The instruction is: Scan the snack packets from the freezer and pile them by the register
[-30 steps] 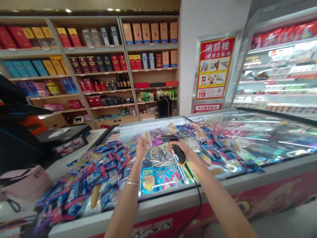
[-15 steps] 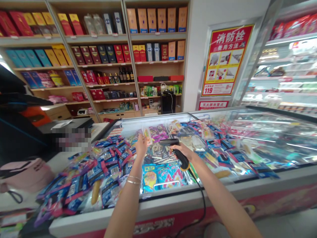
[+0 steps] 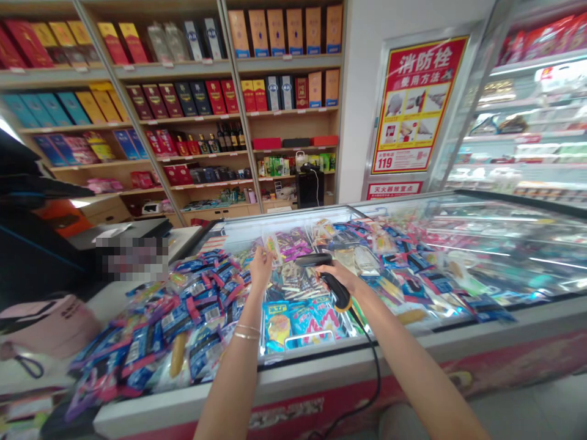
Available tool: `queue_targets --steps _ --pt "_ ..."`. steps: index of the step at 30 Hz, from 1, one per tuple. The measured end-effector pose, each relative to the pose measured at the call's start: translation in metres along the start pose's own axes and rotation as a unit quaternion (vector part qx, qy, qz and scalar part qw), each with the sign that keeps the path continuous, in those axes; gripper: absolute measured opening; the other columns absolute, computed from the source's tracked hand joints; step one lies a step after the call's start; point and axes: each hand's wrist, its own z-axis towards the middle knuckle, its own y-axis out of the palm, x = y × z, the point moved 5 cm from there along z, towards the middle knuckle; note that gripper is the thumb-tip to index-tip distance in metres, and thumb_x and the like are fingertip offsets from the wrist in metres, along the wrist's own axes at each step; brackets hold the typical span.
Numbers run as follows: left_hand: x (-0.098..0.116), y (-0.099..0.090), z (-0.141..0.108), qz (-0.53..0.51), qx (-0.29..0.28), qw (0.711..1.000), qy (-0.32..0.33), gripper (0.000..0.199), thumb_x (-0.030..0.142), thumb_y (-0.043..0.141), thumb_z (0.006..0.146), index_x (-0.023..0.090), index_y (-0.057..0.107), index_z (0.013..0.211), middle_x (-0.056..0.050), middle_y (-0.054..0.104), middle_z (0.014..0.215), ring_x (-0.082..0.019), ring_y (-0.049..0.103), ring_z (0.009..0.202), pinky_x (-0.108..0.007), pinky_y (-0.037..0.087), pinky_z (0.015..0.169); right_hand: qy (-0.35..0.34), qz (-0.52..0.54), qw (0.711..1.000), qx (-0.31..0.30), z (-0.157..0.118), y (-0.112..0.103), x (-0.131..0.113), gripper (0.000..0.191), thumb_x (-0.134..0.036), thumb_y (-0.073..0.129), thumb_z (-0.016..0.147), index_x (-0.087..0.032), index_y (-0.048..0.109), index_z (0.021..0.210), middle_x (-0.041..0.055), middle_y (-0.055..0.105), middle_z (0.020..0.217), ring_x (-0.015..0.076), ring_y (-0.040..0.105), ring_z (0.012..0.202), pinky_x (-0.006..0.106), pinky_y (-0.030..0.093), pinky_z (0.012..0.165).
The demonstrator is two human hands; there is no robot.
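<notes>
Over the glass-topped chest freezer [image 3: 293, 362], my left hand [image 3: 261, 267] pinches a small clear snack packet [image 3: 273, 249] with yellow in it. My right hand [image 3: 342, 275] is wrapped round the handle of a black barcode scanner [image 3: 337, 292], whose head points left toward the packet. The scanner's cable hangs down over the freezer's front. A heap of blue and pink packets [image 3: 177, 318] lies left of my left forearm. More packets [image 3: 413, 263] are spread to the right of the scanner. Blue and yellow packages [image 3: 300, 324] show below, between my forearms.
A pink bag [image 3: 50, 324] with a dark strap stands at the left. Behind are shelves of boxes and bottles [image 3: 183, 122]. A red fire-hydrant poster [image 3: 419, 104] hangs on the wall. Stocked refrigerated shelves [image 3: 527, 128] are at the right.
The camera view has shifted slightly. Both hands stay almost in place, still holding the packet and the scanner.
</notes>
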Motion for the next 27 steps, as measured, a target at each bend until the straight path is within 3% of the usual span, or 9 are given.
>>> queue_targets --steps 9,12,15,20,24,27 --pt "-0.014 0.008 0.005 0.015 0.0 1.0 -0.003 0.013 0.035 0.052 0.083 0.023 0.052 0.088 -0.002 0.071 0.075 -0.019 0.069 0.07 -0.026 0.048 0.063 -0.007 -0.001 1.0 0.017 0.001 -0.002 0.002 0.024 -0.037 0.069 0.067 -0.013 0.064 0.064 0.0038 0.065 0.056 0.0098 0.052 0.038 0.021 0.039 0.036" --pt "-0.008 0.008 0.004 -0.003 -0.003 1.0 0.007 0.013 0.034 0.052 0.083 0.022 0.051 0.089 -0.003 0.072 0.079 -0.019 0.069 0.075 -0.027 0.05 0.067 0.0 0.024 0.999 0.035 0.005 -0.005 0.007 0.02 -0.033 0.07 0.066 -0.014 0.064 0.066 0.0038 0.066 0.059 0.01 0.052 0.037 0.021 0.04 0.036" --pt "0.003 -0.003 0.008 -0.023 0.007 1.0 0.016 0.014 0.034 0.051 0.084 0.021 0.051 0.09 -0.004 0.072 0.084 -0.019 0.069 0.078 -0.027 0.05 0.068 0.01 0.064 0.996 0.057 0.01 -0.006 0.009 0.018 -0.03 0.069 0.069 -0.014 0.063 0.064 0.0029 0.064 0.056 0.0094 0.051 0.037 0.02 0.04 0.035" --pt "0.006 -0.057 0.028 0.058 0.037 0.997 -0.047 0.016 0.036 0.052 0.086 0.022 0.052 0.093 -0.003 0.072 0.084 -0.018 0.068 0.072 -0.029 0.05 0.068 0.036 0.126 0.991 0.03 0.019 0.02 -0.009 0.018 -0.029 0.065 0.076 -0.015 0.061 0.066 0.0015 0.059 0.05 0.0091 0.049 0.037 0.019 0.038 0.034" --pt "-0.005 -0.124 0.043 0.159 0.089 0.981 -0.071 0.02 0.037 0.051 0.087 0.021 0.053 0.099 -0.006 0.072 0.09 -0.021 0.069 0.084 -0.03 0.049 0.075 0.055 0.176 0.983 -0.021 0.034 0.064 -0.024 0.018 -0.032 0.062 0.078 -0.016 0.061 0.071 -0.0003 0.056 0.048 0.0096 0.048 0.037 0.019 0.038 0.034" --pt "-0.019 -0.168 0.047 0.204 0.114 0.967 -0.096 0.026 0.037 0.047 0.09 0.019 0.052 0.108 -0.009 0.073 0.091 -0.023 0.069 0.086 -0.032 0.048 0.076 0.078 0.188 0.978 -0.044 0.049 0.099 -0.02 0.018 -0.033 0.062 0.078 -0.016 0.061 0.071 -0.0003 0.057 0.05 0.0096 0.049 0.038 0.019 0.038 0.034"
